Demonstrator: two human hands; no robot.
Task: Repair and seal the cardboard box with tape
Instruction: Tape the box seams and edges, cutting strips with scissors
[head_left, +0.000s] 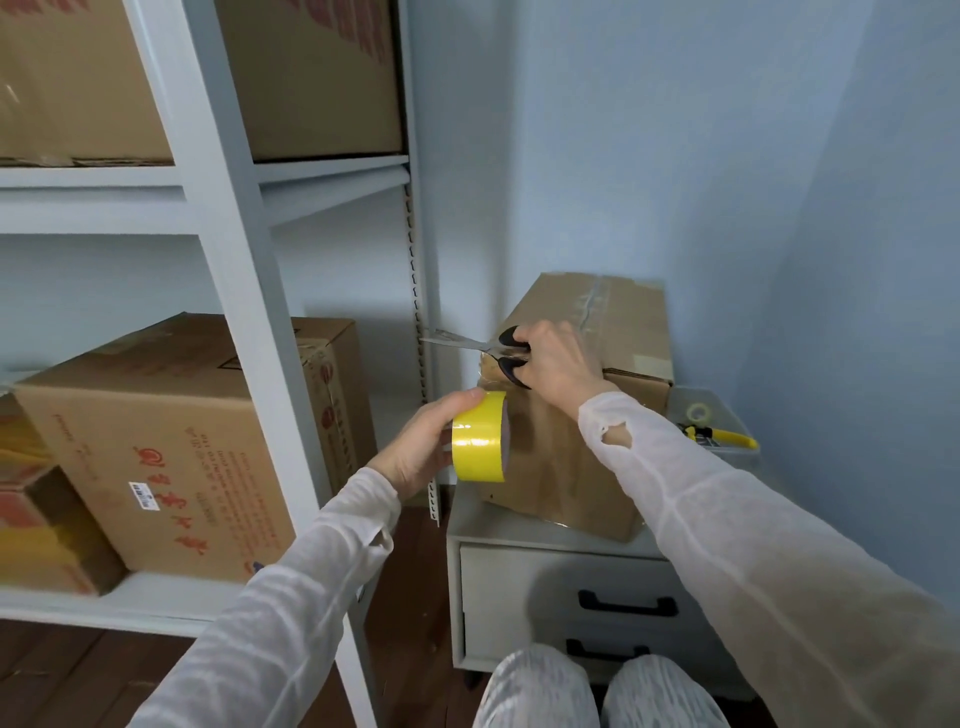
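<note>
Two grips: left hand (421, 441) holds yellow tape roll (478, 444) beside cardboard box (571, 457); right hand (558, 364), at 1 o'clock, holds scissors (483, 345), presumably for cutting.

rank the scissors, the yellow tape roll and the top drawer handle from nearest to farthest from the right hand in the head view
1. scissors: gripped in the right hand, blades pointing left.
2. yellow tape roll: just below and left, held by the left hand in front of the cardboard box.
3. top drawer handle: well below, on the white cabinet front.
</note>
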